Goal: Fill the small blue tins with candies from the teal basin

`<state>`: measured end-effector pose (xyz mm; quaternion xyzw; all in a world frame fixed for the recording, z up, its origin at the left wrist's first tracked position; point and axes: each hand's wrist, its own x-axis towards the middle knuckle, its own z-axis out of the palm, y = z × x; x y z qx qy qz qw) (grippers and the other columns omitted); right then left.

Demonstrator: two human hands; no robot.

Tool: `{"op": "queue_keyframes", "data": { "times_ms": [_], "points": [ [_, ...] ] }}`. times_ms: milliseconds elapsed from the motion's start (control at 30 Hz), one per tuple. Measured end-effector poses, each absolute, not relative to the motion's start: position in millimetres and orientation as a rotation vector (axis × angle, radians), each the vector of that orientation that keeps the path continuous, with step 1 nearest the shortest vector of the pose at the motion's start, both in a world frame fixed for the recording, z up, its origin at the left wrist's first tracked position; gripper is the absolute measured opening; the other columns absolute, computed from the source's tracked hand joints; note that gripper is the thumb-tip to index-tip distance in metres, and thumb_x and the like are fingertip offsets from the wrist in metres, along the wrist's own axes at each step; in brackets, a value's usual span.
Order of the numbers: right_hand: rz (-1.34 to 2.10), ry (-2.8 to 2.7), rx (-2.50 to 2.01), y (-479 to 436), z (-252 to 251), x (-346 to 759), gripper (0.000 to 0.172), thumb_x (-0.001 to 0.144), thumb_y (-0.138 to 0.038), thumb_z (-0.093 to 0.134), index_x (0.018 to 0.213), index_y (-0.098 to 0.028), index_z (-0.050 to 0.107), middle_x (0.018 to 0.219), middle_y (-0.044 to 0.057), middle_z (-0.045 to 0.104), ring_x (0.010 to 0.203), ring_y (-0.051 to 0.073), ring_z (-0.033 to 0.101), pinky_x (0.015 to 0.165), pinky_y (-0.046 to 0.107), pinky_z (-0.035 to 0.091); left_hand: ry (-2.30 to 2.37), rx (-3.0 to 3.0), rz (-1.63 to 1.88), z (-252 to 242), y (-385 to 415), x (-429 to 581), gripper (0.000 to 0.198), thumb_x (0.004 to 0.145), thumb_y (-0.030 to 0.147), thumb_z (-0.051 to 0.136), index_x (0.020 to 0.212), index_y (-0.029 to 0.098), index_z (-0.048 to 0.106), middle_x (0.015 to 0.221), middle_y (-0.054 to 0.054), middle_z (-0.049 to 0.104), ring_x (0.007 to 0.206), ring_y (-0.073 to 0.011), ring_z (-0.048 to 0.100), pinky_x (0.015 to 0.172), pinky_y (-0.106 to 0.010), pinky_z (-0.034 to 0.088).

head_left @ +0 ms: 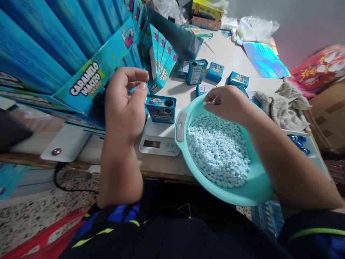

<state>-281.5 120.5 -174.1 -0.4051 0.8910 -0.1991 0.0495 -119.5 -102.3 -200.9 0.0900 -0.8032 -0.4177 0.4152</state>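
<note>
**2 hands at a teal bowl (258, 194)**

The right hand (229, 104) pinches a few candies (207, 103) above the bowl's far rim. Left of the bowl, 1 blue tin (160, 108) sits on a scale (159, 144). The left hand (125, 104) is curled beside it, grip unclear.

Flattened blue cartons (88, 77) are stacked along the left of the surface (229, 54). Small blue tins (215, 72) are scattered farther back. A grey cloth (283, 104) is bunched near a holographic sheet (265, 59).
</note>
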Motion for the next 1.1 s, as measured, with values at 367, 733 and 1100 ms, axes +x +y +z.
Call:
{"op": "queue_keyframes", "data": {
  "times_ms": [367, 733, 1100],
  "points": [
    [-0.752, 2.704, -1.229, 120, -169, -277, 0.016, 0.081, -0.028, 0.068, 0.09, -0.016, 0.072, 0.071, 0.004, 0.06, 0.066, 0.017, 0.053, 0.065, 0.034, 0.046, -1.945, 0.138, -1.099, -220, -112, -138, 0.019, 0.097, 0.028, 0.059, 0.112, 0.021, 0.066, 0.113, -0.006, 0.072, 0.11, -0.0227, 0.068, 0.101, -0.041, 0.054],
    [-0.836, 2.72, -1.522, 93, -173, -239, 0.016, 0.087, -0.026, 0.059, 0.094, -0.02, 0.072, 0.087, 0.006, 0.068, 0.075, 0.018, 0.059, 0.075, 0.034, 0.051, -1.922, 0.163, -1.126, -226, -113, -145, 0.017, 0.102, 0.027, 0.049, 0.111, 0.025, 0.063, 0.113, -0.006, 0.072, 0.111, -0.0208, 0.068, 0.101, -0.037, 0.057],
    [-0.178, 2.724, -1.997, 47, -162, -227, 0.026, 0.097, -0.016, 0.05, 0.109, -0.016, 0.072, 0.109, 0.012, 0.068, 0.09, 0.022, 0.062, 0.072, 0.034, 0.041, -1.957, 0.175, -1.127, -226, -112, -142, 0.017, 0.104, 0.023, 0.047, 0.112, 0.021, 0.062, 0.115, -0.011, 0.072, 0.111, -0.0228, 0.068, 0.097, -0.04, 0.056]
  ]
}}
